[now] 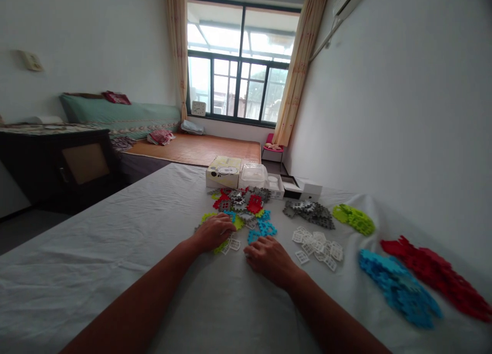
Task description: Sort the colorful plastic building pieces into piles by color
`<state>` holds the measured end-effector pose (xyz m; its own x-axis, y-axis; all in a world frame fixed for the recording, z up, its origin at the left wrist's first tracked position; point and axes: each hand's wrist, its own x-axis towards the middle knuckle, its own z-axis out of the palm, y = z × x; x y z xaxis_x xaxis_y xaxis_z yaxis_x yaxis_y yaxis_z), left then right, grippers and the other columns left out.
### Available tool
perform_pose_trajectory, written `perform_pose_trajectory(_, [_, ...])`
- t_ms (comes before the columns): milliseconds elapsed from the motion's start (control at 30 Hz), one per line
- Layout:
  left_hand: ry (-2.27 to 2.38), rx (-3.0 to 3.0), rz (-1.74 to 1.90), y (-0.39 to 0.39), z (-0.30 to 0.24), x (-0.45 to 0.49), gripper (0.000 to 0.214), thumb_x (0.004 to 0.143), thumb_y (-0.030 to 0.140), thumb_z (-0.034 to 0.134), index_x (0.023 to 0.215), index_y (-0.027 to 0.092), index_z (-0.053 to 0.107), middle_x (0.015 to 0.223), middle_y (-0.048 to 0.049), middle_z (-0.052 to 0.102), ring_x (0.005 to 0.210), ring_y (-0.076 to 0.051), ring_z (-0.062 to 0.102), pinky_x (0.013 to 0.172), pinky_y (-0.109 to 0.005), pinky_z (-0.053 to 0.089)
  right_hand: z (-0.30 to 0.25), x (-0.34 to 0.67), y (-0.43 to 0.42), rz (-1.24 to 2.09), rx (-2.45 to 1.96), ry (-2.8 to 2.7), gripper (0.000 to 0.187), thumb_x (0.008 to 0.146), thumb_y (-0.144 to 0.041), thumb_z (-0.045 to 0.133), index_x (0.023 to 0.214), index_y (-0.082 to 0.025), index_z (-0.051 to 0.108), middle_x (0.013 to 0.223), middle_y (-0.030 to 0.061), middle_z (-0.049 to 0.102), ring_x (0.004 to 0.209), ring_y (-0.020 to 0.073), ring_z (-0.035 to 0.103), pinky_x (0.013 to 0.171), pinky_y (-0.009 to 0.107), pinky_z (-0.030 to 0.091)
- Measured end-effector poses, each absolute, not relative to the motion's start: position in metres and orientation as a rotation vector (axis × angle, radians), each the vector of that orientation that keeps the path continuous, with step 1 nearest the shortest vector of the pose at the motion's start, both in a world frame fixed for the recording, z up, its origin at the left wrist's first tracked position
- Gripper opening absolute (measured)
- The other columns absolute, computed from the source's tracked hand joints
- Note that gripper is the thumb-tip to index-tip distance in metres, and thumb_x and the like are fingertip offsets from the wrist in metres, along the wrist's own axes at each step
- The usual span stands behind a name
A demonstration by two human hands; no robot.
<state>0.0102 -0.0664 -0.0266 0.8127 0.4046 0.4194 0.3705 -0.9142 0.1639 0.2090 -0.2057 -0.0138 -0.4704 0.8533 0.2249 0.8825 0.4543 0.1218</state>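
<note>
My left hand [216,231] rests over the near side of a mixed pile of interlocking plastic building pieces [239,200] in red, grey, green and blue. Its fingers curl down among the pieces, and whatever they grip is hidden. Small white window-shaped pieces [234,244] lie right beside those fingers. My right hand [269,256] is closed, knuckles up, just in front of some blue pieces [266,228]. Something pale shows at its fingertips, too small to name. To its right, white window pieces [317,245] form a loose heap.
Sorted heaps lie at the right: grey [310,213], green [353,219], blue [400,287] and red [436,274]. Behind the mixed pile stand a yellow cardboard box [223,172], a clear plastic container [253,175] and small open boxes [290,186]. A white cloth [154,205] covers the table.
</note>
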Motion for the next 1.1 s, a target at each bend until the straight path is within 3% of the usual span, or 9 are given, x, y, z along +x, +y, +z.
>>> perform_pose_trajectory(300, [0.613, 2.912, 0.694, -0.066, -0.026, 0.010, 0.022, 0.082, 0.012, 0.052, 0.090, 0.024, 0.068, 0.086, -0.0024, 0.066, 0.095, -0.017, 0.058, 0.086, -0.027, 0.044, -0.010, 0.206, -0.206, -0.406, -1.540, -2.543, 0.016, 0.087, -0.017, 0.052, 0.099, -0.023, 0.061, 0.086, 0.0039, 0.067, 0.088, 0.0207, 0.056, 0.079, 0.032, 0.037])
perform_pose_trajectory(467, [0.635, 2.922, 0.669, -0.066, -0.026, 0.009, 0.025, 0.081, 0.010, 0.052, 0.091, 0.025, 0.069, 0.088, -0.0017, 0.067, 0.097, -0.018, 0.057, 0.087, -0.028, 0.043, 0.001, 0.259, -0.206, -0.368, -1.959, -2.095, 0.019, 0.084, -0.016, 0.049, 0.092, -0.023, 0.064, 0.090, 0.0041, 0.068, 0.093, 0.0193, 0.057, 0.079, 0.031, 0.036])
perform_pose_trajectory(633, [0.644, 2.933, 0.655, -0.068, -0.025, 0.009, 0.023, 0.084, 0.013, 0.051, 0.091, 0.025, 0.069, 0.088, -0.0017, 0.067, 0.097, -0.018, 0.057, 0.086, -0.028, 0.043, 0.006, 0.330, -0.214, -0.285, -2.268, -1.788, 0.024, 0.085, -0.028, 0.046, 0.086, -0.024, 0.070, 0.097, 0.0050, 0.069, 0.097, 0.0216, 0.056, 0.073, 0.029, 0.038])
perform_pose_trajectory(833, [0.648, 2.936, 0.652, -0.068, -0.024, 0.010, 0.022, 0.084, 0.013, 0.051, 0.091, 0.025, 0.069, 0.088, -0.0019, 0.067, 0.096, -0.018, 0.057, 0.085, -0.028, 0.043, 0.008, 0.330, -0.219, 0.376, -1.980, -2.077, 0.039, 0.090, -0.039, 0.039, 0.074, -0.020, 0.070, 0.070, 0.0021, 0.070, 0.062, 0.0132, 0.059, 0.060, 0.023, 0.038])
perform_pose_trajectory(967, [0.667, 2.931, 0.663, -0.069, -0.024, 0.009, 0.021, 0.085, 0.015, 0.052, 0.090, 0.025, 0.069, 0.088, -0.0018, 0.067, 0.097, -0.018, 0.057, 0.086, -0.027, 0.043, 0.005, 0.318, -0.217, 0.125, -2.219, -2.034, 0.037, 0.088, -0.038, 0.044, 0.065, -0.020, 0.067, 0.066, 0.0040, 0.068, 0.060, 0.0143, 0.059, 0.056, 0.024, 0.035])
perform_pose_trajectory(1033, [0.671, 2.932, 0.658, -0.069, -0.024, 0.009, 0.021, 0.085, 0.015, 0.052, 0.090, 0.025, 0.069, 0.088, -0.0015, 0.067, 0.097, -0.018, 0.056, 0.086, -0.028, 0.043, 0.001, 0.304, -0.214, 0.021, -2.192, -1.982, 0.037, 0.091, -0.038, 0.041, 0.073, -0.020, 0.069, 0.070, 0.0051, 0.069, 0.064, 0.0156, 0.061, 0.060, 0.025, 0.039])
perform_pose_trajectory(1100, [0.677, 2.931, 0.648, -0.070, -0.023, 0.009, 0.022, 0.084, 0.014, 0.053, 0.091, 0.025, 0.070, 0.088, -0.0013, 0.067, 0.097, -0.018, 0.057, 0.086, -0.027, 0.044, -0.003, 0.280, -0.211, 0.050, -1.938, -2.035, 0.034, 0.093, -0.038, 0.039, 0.093, -0.022, 0.069, 0.084, 0.0055, 0.071, 0.077, 0.0163, 0.063, 0.070, 0.026, 0.044])
